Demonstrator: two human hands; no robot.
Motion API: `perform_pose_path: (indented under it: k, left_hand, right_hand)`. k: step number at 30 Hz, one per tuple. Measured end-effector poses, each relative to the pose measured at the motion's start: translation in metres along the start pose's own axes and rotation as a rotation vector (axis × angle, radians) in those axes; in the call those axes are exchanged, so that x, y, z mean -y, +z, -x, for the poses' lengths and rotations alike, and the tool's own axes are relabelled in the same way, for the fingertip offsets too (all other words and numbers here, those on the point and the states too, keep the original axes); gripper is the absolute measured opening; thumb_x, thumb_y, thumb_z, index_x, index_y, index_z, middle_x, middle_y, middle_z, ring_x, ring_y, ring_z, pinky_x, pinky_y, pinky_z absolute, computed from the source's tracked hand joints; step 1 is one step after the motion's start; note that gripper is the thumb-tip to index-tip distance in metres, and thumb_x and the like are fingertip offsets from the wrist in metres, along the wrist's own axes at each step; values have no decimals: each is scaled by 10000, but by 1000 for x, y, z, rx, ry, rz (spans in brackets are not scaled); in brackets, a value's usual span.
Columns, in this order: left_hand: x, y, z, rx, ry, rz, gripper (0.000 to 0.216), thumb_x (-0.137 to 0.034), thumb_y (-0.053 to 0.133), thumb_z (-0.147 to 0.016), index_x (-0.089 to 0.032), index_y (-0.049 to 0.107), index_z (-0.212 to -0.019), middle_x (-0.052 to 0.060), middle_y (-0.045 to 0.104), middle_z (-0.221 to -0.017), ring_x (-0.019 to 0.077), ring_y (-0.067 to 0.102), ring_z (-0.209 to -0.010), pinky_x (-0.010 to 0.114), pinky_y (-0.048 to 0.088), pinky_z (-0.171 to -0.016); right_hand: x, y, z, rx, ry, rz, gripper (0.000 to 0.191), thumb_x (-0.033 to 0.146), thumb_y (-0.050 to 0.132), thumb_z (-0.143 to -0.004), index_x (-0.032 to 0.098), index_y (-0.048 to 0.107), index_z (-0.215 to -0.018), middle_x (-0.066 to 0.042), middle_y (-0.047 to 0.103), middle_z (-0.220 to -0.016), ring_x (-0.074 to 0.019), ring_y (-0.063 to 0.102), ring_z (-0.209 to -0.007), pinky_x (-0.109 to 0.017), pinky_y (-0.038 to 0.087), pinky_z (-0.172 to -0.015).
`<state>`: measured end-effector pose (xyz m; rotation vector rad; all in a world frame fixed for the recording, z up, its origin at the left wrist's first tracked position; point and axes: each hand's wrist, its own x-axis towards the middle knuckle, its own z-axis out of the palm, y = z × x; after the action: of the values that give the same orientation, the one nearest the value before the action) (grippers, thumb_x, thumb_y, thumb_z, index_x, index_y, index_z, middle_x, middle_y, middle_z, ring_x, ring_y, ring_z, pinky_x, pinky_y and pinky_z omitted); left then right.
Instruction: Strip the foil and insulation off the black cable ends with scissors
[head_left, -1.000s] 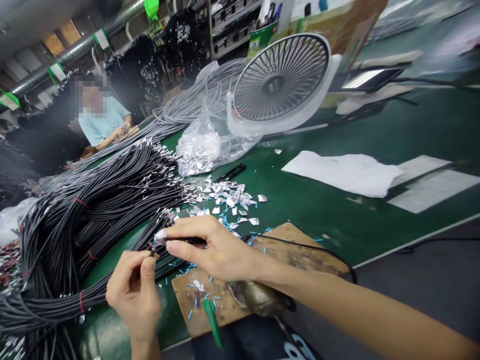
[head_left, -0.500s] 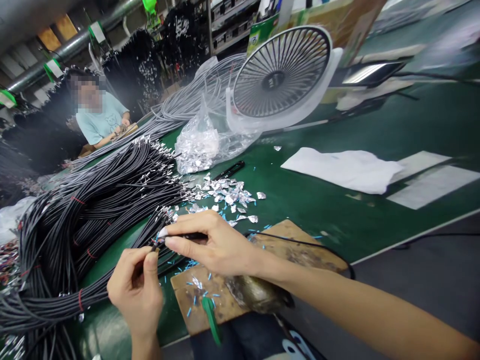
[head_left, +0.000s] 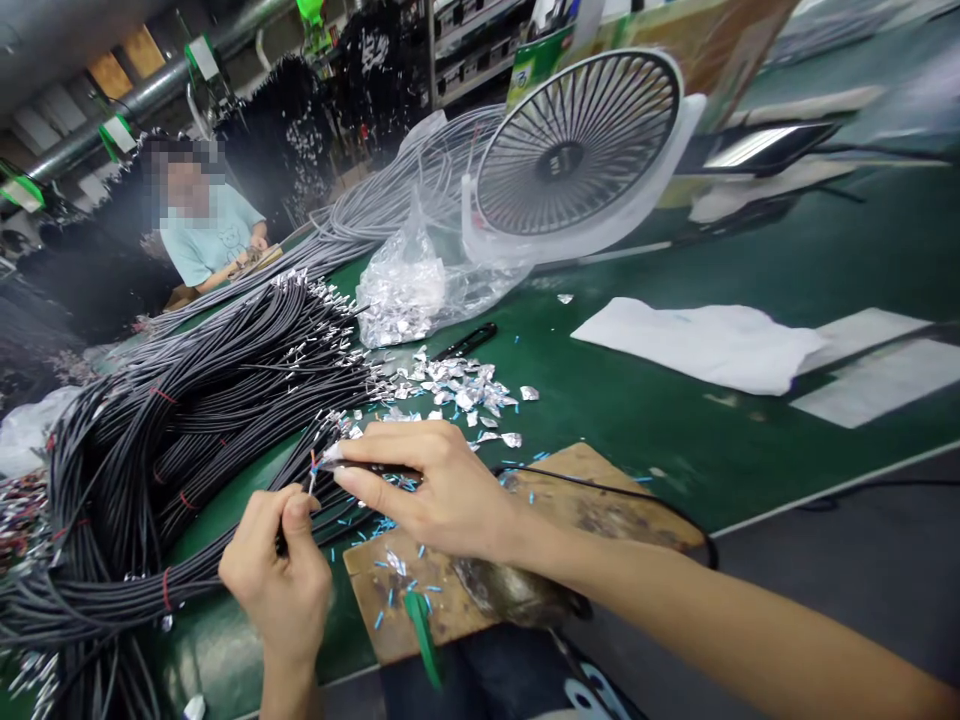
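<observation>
My left hand (head_left: 279, 575) is closed, pinching the end of a thin black cable (head_left: 309, 487) whose bare coloured wires stick up. My right hand (head_left: 435, 488) is closed on a slim black tool (head_left: 375, 467), its tip held against those wire ends. A thin black cord (head_left: 600, 492) runs back from the tool over a worn wooden board (head_left: 600, 510). A large heap of black cables (head_left: 187, 420) with silvery ends lies on the green table (head_left: 637, 410), just left of both hands.
Foil scraps (head_left: 457, 390) and blue sleeve bits litter the table. A clear bag of foil (head_left: 409, 290), a white fan (head_left: 577, 150), a white cloth (head_left: 705, 345) and grey cables (head_left: 390, 200) lie behind. Another person (head_left: 206, 235) works at the far left.
My left hand has lifted the cable end slightly, so the wires now stand up clear of the fingers. The view has shifted a little to the right. My right hand stays on the tool.
</observation>
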<state>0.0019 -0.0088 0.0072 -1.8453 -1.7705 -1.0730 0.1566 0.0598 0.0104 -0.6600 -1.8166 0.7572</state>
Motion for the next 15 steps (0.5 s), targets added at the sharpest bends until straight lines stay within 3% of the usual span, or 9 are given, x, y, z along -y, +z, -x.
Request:
perform_pose_path:
  k: [1, 6, 8, 11, 15]
  left_hand:
    - [-2, -1, -3, 11, -9, 81, 240, -172, 483, -843, -164, 571, -620, -8, 510, -539, 91, 462, -477, 203, 346, -487]
    - [-3, -4, -10, 235, -369, 542, 423, -336, 451, -902, -168, 441, -514, -47, 355, -452, 60, 329, -387, 183, 253, -379]
    - [0, -5, -10, 266, -456, 655, 457, -397, 475, -887, -167, 423, -496, -51, 340, -446, 53, 297, -371, 181, 226, -353]
    - [1, -4, -8, 163, -433, 642, 392, -372, 531, -855, -155, 519, -529, -43, 400, -462, 52, 333, -386, 176, 242, -361]
    - [-2, -2, -4, 35, -298, 505, 190, -251, 608, -791, -161, 647, -628, -22, 521, -533, 78, 443, -466, 182, 318, -413]
  right_hand:
    - [0, 0, 0, -8, -11, 3, 202, 226, 580, -847, 152, 766, -817, -25, 665, -641, -111, 555, -583, -229, 392, -552]
    - [-1, -1, -1, 31, -17, -69, 191, 212, 583, -838, 149, 761, -810, -21, 653, -626, -107, 549, -570, -228, 394, -552]
    - [-1, -1, -2, 64, 17, -118, 166, 196, 594, -831, 154, 751, -797, -7, 637, -610, -98, 527, -558, -223, 383, -550]
    - [-1, -1, -4, 14, 97, -153, 109, 226, 648, -800, 147, 694, -743, 7, 608, -633, -90, 494, -566, -218, 368, -546]
    - [-2, -1, -5, -3, 105, -207, 302, 337, 659, -817, 148, 576, -596, 50, 454, -545, -72, 389, -520, -217, 314, -509]
